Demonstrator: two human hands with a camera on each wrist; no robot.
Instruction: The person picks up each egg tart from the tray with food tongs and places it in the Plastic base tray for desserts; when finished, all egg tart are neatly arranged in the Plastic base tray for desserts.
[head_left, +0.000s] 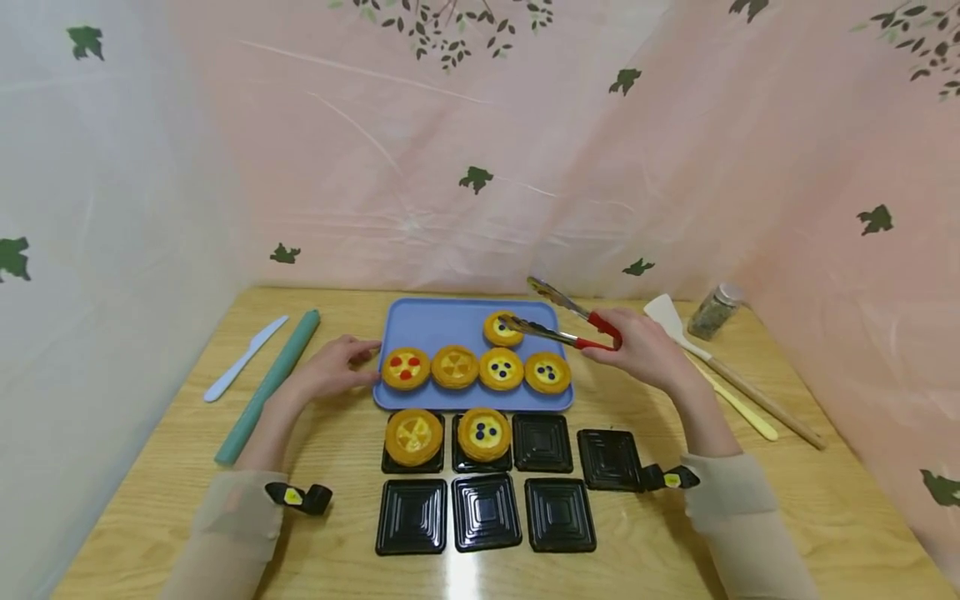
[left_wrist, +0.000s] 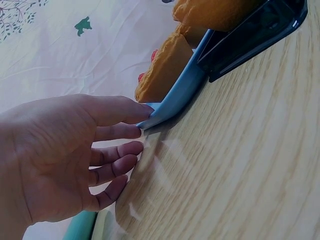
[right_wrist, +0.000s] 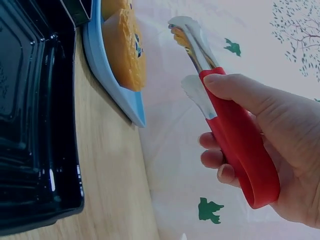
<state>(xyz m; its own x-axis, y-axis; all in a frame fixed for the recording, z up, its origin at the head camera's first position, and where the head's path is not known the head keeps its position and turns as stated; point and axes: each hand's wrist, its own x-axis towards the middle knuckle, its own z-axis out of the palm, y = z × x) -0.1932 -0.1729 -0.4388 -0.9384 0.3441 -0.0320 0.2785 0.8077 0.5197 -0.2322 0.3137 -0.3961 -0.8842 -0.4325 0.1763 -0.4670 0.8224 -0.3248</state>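
My right hand grips red-handled metal tongs, whose arms are spread apart. One tip overlaps a tart with blue berries at the back of a blue tray in the head view; the other tip points past the tray's back edge. Along the tray's front lie a red-dotted tart, a tart with orange wedges and two blue-berry tarts. My left hand touches the tray's left edge with thumb and forefinger, its other fingers loosely spread beside it.
Several black square trays stand in front; two at the left carry a wedge tart and a berry tart. At left lie a teal rolling pin and blue knife; at right, a spatula, yellow utensil and jar.
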